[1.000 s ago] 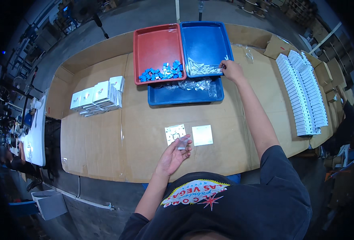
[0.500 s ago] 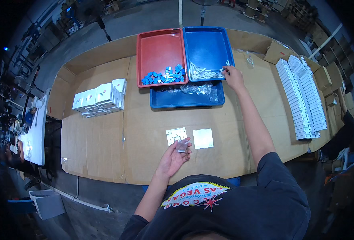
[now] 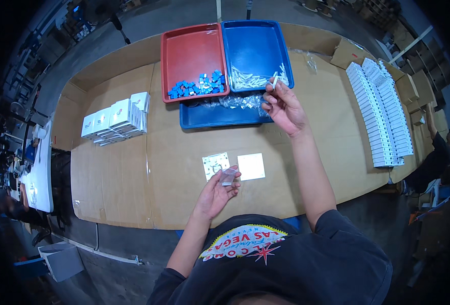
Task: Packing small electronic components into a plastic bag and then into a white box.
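Partly hidden: patterned plate (image 3: 212, 160) behind left hand (image 3: 216, 197); clear bag (image 3: 228, 177) indistinct.

Shiny, see-through plastic bag (image 3: 228, 177)

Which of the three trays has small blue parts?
The red tray: small blue parts lie at its near end. The upper blue tray holds slim white pieces; the lower blue tray, clear plastic bags.

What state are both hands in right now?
Left hand: closed on a clear bag, fingers partly curled.
Right hand: closed, pinching a small white piece at the fingertips.
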{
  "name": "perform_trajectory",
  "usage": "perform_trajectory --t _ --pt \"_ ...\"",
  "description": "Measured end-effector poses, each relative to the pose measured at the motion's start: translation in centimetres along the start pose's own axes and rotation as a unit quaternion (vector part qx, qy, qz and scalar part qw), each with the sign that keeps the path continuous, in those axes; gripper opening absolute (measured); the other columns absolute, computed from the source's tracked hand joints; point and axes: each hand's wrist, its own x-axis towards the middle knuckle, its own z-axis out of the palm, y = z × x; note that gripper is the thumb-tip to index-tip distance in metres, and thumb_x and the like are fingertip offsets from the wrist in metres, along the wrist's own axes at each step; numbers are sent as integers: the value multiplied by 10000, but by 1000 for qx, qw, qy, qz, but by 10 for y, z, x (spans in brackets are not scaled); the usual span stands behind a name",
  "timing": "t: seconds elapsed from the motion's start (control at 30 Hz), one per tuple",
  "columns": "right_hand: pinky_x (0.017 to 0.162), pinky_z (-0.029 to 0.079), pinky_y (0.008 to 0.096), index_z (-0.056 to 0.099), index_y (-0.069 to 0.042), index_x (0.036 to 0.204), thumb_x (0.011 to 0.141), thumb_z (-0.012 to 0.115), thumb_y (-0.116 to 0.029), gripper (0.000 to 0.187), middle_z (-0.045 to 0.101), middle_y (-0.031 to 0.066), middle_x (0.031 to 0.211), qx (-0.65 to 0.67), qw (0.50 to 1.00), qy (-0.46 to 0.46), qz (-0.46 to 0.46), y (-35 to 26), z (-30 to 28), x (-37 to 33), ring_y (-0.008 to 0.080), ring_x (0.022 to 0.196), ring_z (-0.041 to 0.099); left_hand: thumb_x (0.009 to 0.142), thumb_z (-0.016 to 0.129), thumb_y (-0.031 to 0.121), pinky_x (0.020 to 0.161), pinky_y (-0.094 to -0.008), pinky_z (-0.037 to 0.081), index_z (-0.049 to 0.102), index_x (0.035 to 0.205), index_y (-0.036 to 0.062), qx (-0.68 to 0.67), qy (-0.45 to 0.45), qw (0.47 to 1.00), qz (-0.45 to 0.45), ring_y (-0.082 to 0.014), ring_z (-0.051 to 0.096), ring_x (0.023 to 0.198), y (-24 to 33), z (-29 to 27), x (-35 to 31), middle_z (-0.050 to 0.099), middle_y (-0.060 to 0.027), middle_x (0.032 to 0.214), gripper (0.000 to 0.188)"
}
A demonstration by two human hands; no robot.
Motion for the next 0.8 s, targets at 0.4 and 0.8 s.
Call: perform_trajectory --t 0.4,0.8 --pt "685 507 266 670 -67 1206 1041 666 -195 209 736 90 1124 6 996 45 71 32 -16 -47 95 768 606 1102 497 389 873 -344 560 517 1466 6 -2 16 1000 -9 -218 674 1003 -4 -2 1 688 -130 1252 529" --pt "687 527 242 655 -63 1145 1030 683 -186 171 728 147 1155 33 994 58 92 46 -10 -58 111 757 619 1120 447 411 895 -391 563 497 1490 42 -3 23 1000 -10 -240 668 1051 -6 -9 3 671 -108 1275 525"
